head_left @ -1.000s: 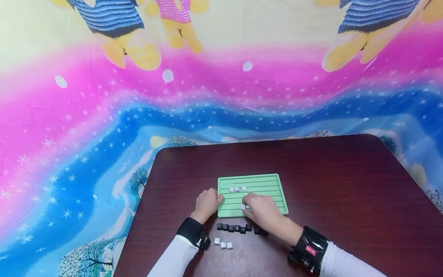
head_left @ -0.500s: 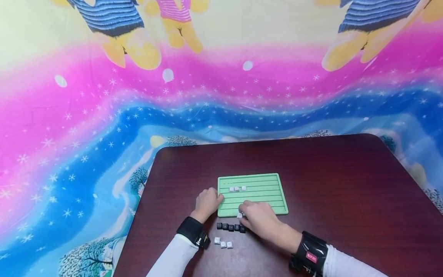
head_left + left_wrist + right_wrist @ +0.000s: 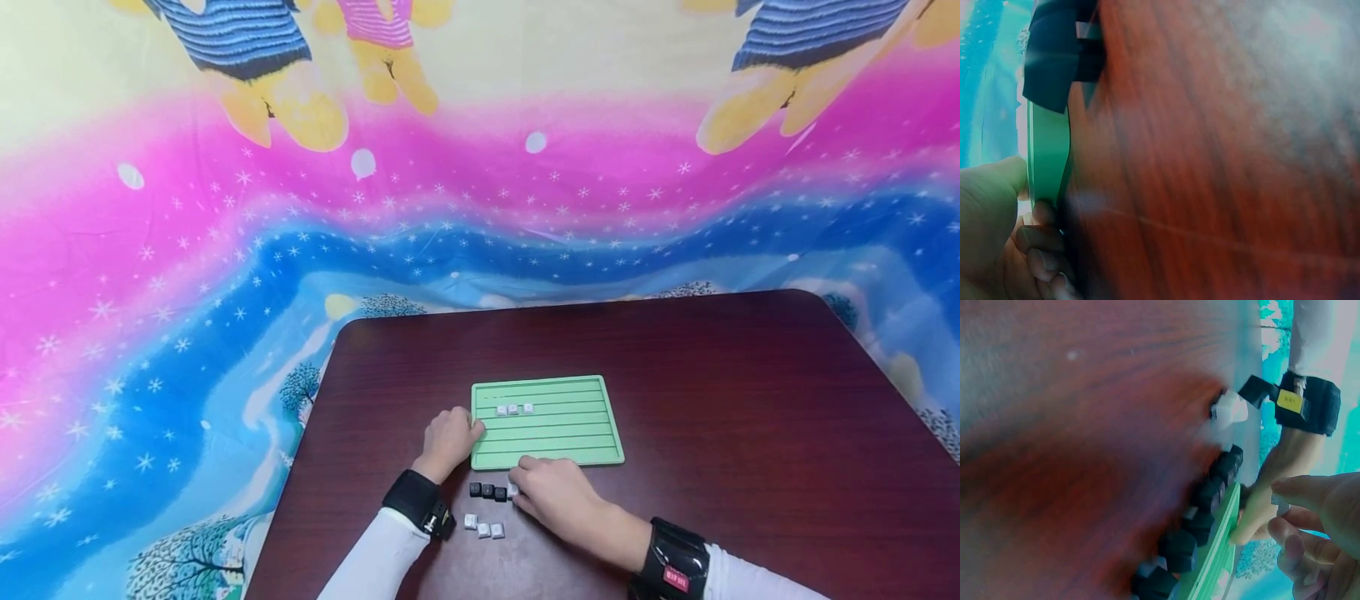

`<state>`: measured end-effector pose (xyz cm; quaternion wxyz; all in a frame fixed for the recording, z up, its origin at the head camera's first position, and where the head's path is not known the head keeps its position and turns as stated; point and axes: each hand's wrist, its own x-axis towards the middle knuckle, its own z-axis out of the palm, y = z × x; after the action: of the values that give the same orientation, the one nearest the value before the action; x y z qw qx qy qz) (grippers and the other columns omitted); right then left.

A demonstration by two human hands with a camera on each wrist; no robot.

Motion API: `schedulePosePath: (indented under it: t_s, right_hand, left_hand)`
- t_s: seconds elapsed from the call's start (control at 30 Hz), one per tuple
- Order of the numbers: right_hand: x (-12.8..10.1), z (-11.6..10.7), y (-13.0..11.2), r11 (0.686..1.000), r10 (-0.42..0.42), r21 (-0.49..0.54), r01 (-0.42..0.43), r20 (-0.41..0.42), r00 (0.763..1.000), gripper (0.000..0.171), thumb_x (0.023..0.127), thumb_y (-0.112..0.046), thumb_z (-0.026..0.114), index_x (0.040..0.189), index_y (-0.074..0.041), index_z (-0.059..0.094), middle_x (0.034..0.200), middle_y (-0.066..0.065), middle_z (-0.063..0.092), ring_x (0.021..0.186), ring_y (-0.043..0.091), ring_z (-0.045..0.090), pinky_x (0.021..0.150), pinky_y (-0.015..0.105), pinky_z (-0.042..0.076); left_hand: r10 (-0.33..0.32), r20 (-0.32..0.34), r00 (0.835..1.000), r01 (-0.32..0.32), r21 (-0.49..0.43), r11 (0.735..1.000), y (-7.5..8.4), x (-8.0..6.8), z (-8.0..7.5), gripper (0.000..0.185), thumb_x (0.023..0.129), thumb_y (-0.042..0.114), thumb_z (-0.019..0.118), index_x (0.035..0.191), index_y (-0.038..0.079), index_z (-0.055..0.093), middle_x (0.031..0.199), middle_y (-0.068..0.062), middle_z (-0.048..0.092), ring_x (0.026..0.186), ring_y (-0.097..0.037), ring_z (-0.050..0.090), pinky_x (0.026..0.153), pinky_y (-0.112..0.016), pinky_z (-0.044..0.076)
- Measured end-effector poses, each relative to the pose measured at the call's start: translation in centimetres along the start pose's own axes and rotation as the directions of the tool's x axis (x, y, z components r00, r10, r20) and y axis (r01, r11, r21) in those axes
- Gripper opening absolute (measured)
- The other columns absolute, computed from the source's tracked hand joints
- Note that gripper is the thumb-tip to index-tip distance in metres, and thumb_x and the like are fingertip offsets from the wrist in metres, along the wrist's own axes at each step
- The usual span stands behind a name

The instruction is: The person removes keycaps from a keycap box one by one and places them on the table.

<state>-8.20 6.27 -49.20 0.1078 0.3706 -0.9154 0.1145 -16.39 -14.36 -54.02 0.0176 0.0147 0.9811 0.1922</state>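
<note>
A green ridged tray [image 3: 570, 434] lies on the table, and three white keycaps [image 3: 513, 410] sit in it along one groove. My left hand [image 3: 447, 443] holds the tray's left edge between thumb and curled fingers; the left wrist view shows the tray's green side [image 3: 1049, 156] there. Between the thumb and fingertips of my right hand [image 3: 558, 502] is a white keycap [image 3: 512, 490], just in front of the tray. It overlaps the row of black keycaps [image 3: 487, 491], whose right part is hidden behind this hand. Several black keycaps [image 3: 1179, 550] show in the right wrist view.
Three more white keycaps [image 3: 483, 530] lie nearer the person, in front of the black row. The dark wooden table [image 3: 720, 400] reaches back to a brightly printed cloth [image 3: 465, 183]. Each wrist wears a black strap [image 3: 414, 502] with a small camera.
My right hand has come back toward the person and slightly left, carrying the white keycap from over the tray to the black row. My left hand stays at the tray's edge.
</note>
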Motion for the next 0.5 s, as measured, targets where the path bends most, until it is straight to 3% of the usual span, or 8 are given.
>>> schedulePosePath:
  t_s: [0.5]
  right_hand:
    - [-1.9,1.5,-2.0,0.995,-0.084,-0.047,0.087,0.076,0.994,0.016,0.081,-0.032,0.079,0.081,-0.02,0.067,0.074,-0.009,0.061,0.059,0.007,0.055,0.049,0.022,0.04]
  left_hand:
    - [0.002,-0.012,1.0,-0.002,-0.005,1.0,0.0,-0.1,0.0,0.052,0.095,0.03,0.06,0.055,0.02,0.028,0.052,0.009,0.017,0.046,-0.01,0.018,0.046,-0.026,0.017]
